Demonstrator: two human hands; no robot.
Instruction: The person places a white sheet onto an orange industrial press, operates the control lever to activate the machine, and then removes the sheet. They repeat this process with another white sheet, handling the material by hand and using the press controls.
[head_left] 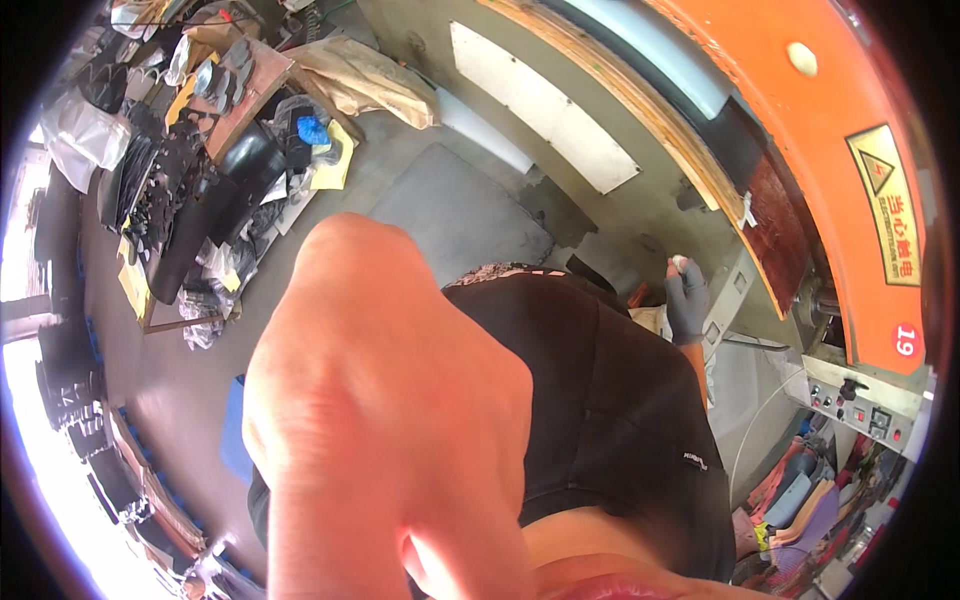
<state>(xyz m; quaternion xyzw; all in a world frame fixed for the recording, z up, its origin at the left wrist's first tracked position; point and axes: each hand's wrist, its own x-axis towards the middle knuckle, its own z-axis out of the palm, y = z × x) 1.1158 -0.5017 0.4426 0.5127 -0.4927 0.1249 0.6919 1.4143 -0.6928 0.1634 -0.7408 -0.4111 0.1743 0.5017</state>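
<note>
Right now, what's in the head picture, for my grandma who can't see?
A bare left hand looms large before a black shirt. The gloved right hand shows smaller, with an orange machine far right and piled materials upper left.

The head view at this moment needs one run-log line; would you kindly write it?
left hand: bare, close-up, grip unclear; right hand: gray glove, near pale metal strip, grip unclear; far right: orange machine

The left hand [385, 380] runs off the lower edge, fingertips unseen, and hides part of the black shirt [620, 410].
</note>
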